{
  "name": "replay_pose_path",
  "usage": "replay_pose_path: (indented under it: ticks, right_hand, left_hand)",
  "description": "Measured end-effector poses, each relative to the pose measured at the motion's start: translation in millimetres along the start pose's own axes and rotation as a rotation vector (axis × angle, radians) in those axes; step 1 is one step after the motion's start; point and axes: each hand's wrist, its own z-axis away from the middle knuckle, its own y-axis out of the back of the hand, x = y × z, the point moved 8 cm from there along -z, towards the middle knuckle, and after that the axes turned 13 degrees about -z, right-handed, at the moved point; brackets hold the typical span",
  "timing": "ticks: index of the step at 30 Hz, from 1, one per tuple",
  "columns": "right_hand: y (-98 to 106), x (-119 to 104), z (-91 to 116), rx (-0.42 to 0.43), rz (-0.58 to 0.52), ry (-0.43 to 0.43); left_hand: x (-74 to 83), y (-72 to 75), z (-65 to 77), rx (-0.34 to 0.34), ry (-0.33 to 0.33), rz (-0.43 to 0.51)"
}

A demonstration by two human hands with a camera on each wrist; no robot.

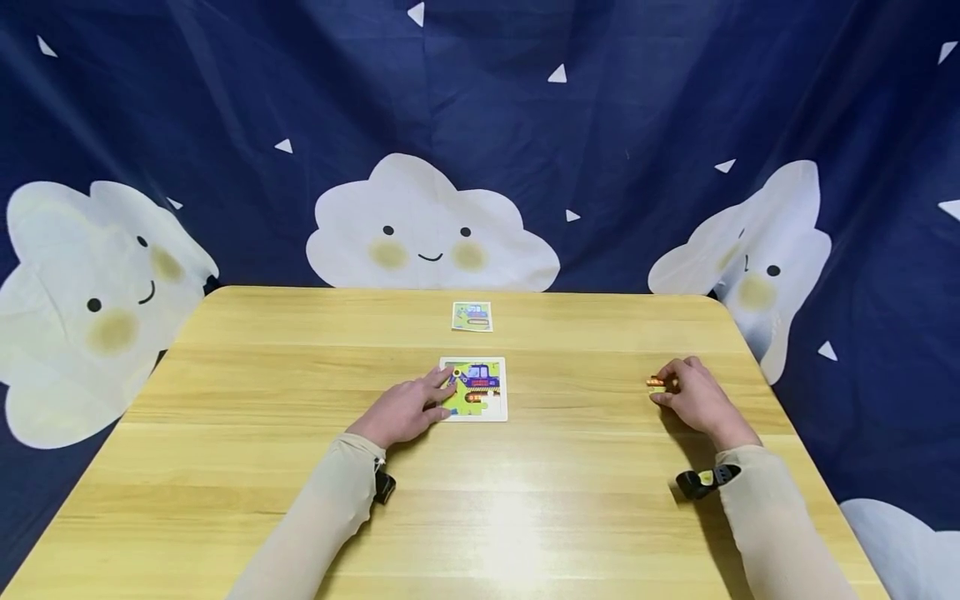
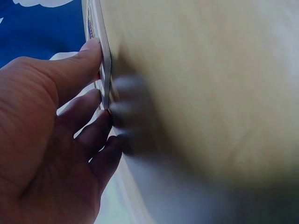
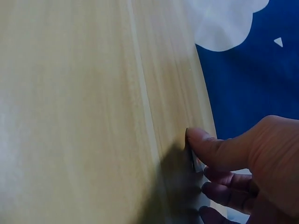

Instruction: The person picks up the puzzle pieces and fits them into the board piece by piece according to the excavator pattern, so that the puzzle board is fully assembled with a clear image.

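Note:
A jigsaw puzzle point(image 1: 480, 392) in a white frame lies on the table, its picture a blue-and-orange vehicle on green. White base shows at its lower right, where no pieces lie. My left hand point(image 1: 407, 406) rests on the puzzle's left side with fingers spread over pieces and frame; in the left wrist view, the thumb touches the board's edge point(image 2: 106, 60). Far to the right, my right hand point(image 1: 699, 398) pinches a small puzzle piece point(image 1: 656, 385) coloured orange and yellow-green between thumb and fingers. From the right wrist, only a sliver of that piece point(image 3: 197, 163) shows.
A small picture card point(image 1: 472, 317) with a similar vehicle lies behind the puzzle. The wooden table point(image 1: 300, 358) ends at a dark blue curtain point(image 1: 480, 108) printed with clouds. Each wrist wears a small black camera.

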Motion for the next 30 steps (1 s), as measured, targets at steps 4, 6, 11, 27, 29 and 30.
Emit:
replay_pose_path:
  ticks: [4,6,11,27,29,30]
  right_hand:
    - [-0.8,1.3,-0.9,0.009,-0.025,-0.006]
    - [-1.0,1.5,-1.1,0.013,-0.043,-0.013]
    - [-1.9,-3.3,-1.4,0.047,-0.084,-0.009]
    - [-41.4,-68.4,-11.1,0.066,-0.362,-0.019]
    - [-51.4,-77.7,-13.2,0.039,-0.437,-0.032]
    - [-56.6,-82.6,-14.4,0.028,-0.465,-0.035]
  left_hand:
    - [-0.5,-1.0,0.0,0.001,0.009,0.003]
    - [-0.6,-1.5,-0.2,-0.003,0.014,0.005]
    - [-0.6,-2.4,-0.2,-0.004,0.018,0.003]
    - [-1.7,-1.8,-0.3,-0.014,0.032,0.011]
    - [-1.4,-1.4,-0.1,-0.012,0.029,0.01]
    - [-1.4,-1.1,-0.1,-0.01,0.027,0.011]
